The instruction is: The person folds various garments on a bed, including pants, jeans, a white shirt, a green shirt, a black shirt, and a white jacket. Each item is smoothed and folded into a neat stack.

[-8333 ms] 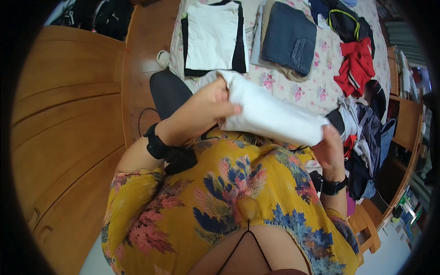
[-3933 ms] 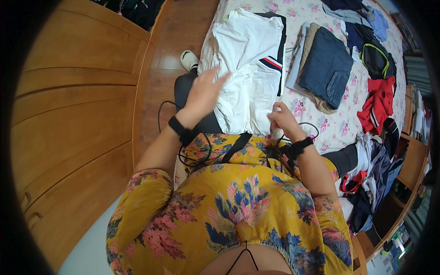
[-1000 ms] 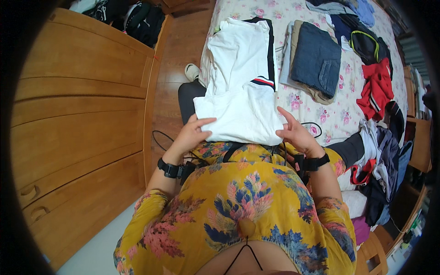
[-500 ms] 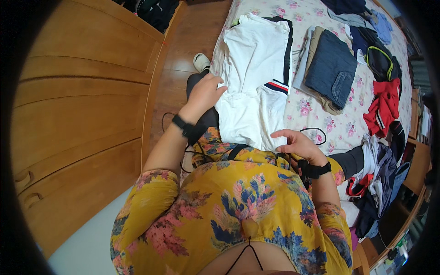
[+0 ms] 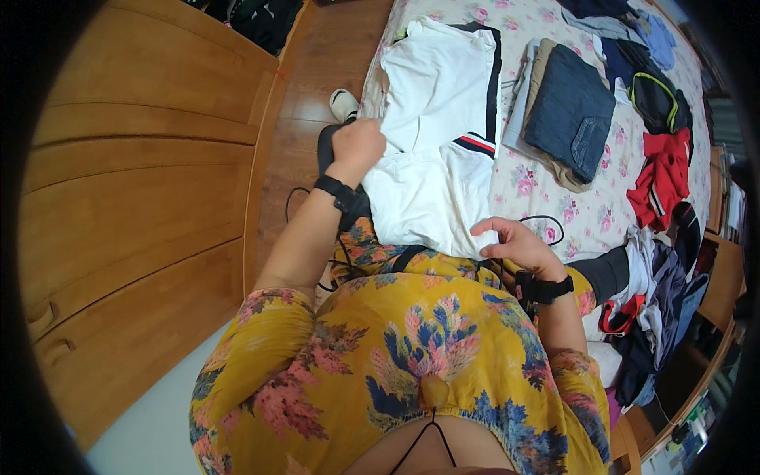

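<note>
A white shirt [image 5: 431, 190] lies spread over the near edge of the bed and reaches to my lap, with a red, white and navy striped band at its right side. My left hand [image 5: 359, 146] is closed at the shirt's left edge, its fingertips mostly hidden. At the near right corner of the shirt, my right hand [image 5: 514, 241] pinches the cloth between thumb and fingers. Under the shirt's far part, a black garment [image 5: 496, 87] shows along the right side.
Right of the shirt, folded trousers [image 5: 571, 111] are stacked on the floral bedsheet [image 5: 526, 186]. A red garment [image 5: 661, 178] and a heap of loose clothes [image 5: 653, 305] lie further right. A wooden cabinet [image 5: 142, 182] stands at my left. A black cable [image 5: 546, 219] loops beside my right hand.
My left hand has moved slightly right and its fingers have curled closed at the shirt's edge. My right hand keeps its pinch at the near corner.
</note>
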`<state>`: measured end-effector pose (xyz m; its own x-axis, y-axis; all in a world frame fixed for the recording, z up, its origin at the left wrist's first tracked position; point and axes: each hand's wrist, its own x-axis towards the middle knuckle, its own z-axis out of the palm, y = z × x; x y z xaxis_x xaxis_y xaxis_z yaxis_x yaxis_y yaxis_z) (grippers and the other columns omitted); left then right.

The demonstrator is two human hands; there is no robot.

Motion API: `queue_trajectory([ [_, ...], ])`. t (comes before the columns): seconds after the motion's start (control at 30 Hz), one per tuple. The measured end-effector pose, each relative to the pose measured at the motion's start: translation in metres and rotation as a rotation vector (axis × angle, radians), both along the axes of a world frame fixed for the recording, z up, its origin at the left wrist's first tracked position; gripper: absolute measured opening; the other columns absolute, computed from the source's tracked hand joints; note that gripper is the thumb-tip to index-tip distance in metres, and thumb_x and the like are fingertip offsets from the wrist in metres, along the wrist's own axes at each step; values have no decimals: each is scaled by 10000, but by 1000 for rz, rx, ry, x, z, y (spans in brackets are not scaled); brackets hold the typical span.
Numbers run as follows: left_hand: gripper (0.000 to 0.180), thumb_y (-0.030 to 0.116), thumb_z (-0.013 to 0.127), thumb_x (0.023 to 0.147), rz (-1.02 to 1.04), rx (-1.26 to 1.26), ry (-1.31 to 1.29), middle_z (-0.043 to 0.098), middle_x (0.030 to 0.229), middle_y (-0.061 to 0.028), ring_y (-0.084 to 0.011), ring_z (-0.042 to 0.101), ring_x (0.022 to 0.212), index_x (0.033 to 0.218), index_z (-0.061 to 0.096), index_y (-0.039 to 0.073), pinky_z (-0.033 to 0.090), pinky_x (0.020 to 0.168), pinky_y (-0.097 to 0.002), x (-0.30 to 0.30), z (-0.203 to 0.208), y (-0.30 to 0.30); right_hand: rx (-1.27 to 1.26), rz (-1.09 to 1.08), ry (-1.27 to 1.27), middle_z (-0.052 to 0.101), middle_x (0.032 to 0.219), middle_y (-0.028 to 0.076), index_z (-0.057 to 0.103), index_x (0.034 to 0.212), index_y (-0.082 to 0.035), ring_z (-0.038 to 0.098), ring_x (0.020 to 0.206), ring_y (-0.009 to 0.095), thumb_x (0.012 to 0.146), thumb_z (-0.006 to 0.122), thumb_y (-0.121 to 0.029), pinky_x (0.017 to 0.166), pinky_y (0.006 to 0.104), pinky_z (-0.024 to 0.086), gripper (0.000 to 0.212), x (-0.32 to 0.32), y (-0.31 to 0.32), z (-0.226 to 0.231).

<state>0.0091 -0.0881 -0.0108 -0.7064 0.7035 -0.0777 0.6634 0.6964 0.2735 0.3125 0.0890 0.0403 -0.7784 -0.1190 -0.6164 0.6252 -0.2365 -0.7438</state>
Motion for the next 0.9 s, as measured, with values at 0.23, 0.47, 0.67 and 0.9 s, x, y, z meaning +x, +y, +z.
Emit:
queue_trajectory([
  [0.23,267,105,563,787,-178,-66,23,585,1152,-153,-327,571,1040,1045,611,60,476,834,-418,-7,-5,-3,-15,-22,14,561,941,-57,596,1108,-40,501,768,6,768,621,74,680,165,430,360,0,1,0],
  [0.47,575,230,666,800,-580,113,-233,460,1373,-165,-320,441,1254,1333,488,109,343,1046,-416,0,24,-3,-10,-15,6,562,1009,-36,592,1119,-38,520,870,43,786,616,70,772,185,437,350,2,4,1],
  [0.67,589,251,701,767,-903,-6,-475,470,1367,-136,-284,409,1299,1311,508,134,257,1094,-500,69,60,-77,-185,-112,-5,599,958,-33,590,1143,-27,554,823,35,785,626,77,738,182,459,375,-2,10,1],
  [0.9,184,91,588,827,-428,315,-727,664,954,-79,-203,607,986,995,654,57,403,987,-379,59,59,-64,-375,-186,121,651,1081,64,582,1189,-12,624,988,156,776,685,-16,893,271,473,426,-45,39,36],
])
